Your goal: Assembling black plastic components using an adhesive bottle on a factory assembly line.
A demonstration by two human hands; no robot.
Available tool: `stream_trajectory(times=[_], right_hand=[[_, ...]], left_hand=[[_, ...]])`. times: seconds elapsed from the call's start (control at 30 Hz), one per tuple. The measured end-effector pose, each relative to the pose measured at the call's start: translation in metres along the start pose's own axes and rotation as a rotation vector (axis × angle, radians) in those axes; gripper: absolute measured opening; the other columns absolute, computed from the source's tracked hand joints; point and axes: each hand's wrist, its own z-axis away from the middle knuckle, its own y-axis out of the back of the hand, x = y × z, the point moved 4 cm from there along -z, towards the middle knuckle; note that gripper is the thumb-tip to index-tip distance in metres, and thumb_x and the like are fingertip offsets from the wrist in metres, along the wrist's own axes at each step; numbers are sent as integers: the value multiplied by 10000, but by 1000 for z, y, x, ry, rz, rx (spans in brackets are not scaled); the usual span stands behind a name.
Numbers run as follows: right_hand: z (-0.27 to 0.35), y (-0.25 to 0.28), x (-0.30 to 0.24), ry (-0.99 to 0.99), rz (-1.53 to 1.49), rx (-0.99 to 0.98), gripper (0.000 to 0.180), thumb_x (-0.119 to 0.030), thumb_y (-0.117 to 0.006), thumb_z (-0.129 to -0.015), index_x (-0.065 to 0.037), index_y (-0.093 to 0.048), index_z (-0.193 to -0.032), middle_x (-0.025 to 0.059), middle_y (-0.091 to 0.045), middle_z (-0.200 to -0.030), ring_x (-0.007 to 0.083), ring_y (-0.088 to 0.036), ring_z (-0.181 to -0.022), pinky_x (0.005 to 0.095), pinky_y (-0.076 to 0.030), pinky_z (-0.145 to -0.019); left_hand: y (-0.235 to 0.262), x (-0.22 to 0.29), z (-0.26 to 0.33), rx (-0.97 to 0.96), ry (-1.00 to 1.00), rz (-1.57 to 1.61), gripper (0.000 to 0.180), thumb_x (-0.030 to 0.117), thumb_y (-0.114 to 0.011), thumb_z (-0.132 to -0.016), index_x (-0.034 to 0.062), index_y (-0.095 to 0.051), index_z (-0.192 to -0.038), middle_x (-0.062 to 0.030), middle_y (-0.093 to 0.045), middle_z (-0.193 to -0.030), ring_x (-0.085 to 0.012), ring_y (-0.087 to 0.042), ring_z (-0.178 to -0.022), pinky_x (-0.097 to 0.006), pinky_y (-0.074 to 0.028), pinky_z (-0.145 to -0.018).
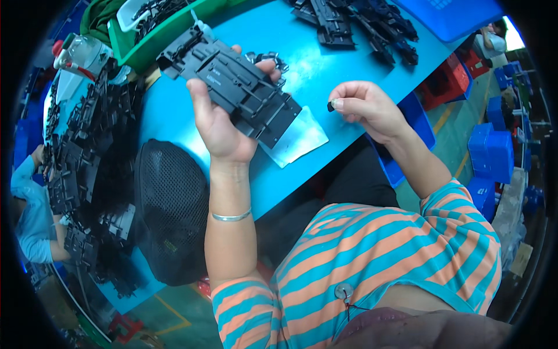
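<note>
Two hands work above the blue worktop (174,110). The left hand (224,125) grips a black ribbed plastic frame (235,84), thumb along its near left edge, fingertips (268,68) curled over the far edge — tilted face-up, likely to expose its slots. At three o'clock from it, well apart, the right hand (369,107) pinches a tiny black piece (331,106) between thumb and forefinger, nine o'clock of its knuckles, aimed toward the frame.
</note>
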Motion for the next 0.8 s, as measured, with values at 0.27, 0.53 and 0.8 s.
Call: stream_trajectory(times=[0.27,0.53,0.8], right_hand=[[-5,1,18,-149,-525,-148,86,-113,-613,-849,-28,-598,-853,13,-515,-794,93,-441,-694,215,-369,-575],[-7,-1,21,-169,-555,-181,102,-126,-618,-850,-28,-591,-845,6,-478,-779,95,-417,-690,215,-350,-569],[2,-8,-5,152,112,-61,109,-124,-641,-850,-17,-619,-849,22,-562,-850,66,-492,-743,221,-393,-633]], left_hand=[[-1,1,-2,27,5,13,729,614,-255,-946,-2,-335,-1327,-258,-607,-1081,-358,-592,-1007,-441,-462,-932],[1,2,-2,34,1,-11,779,656,-225,-928,2,-348,-1333,-252,-610,-1100,-344,-600,-1002,-427,-470,-928],[2,0,-3,54,19,-64,831,704,-166,-902,33,-360,-1354,-241,-607,-1128,-330,-596,-1031,-420,-492,-911]])
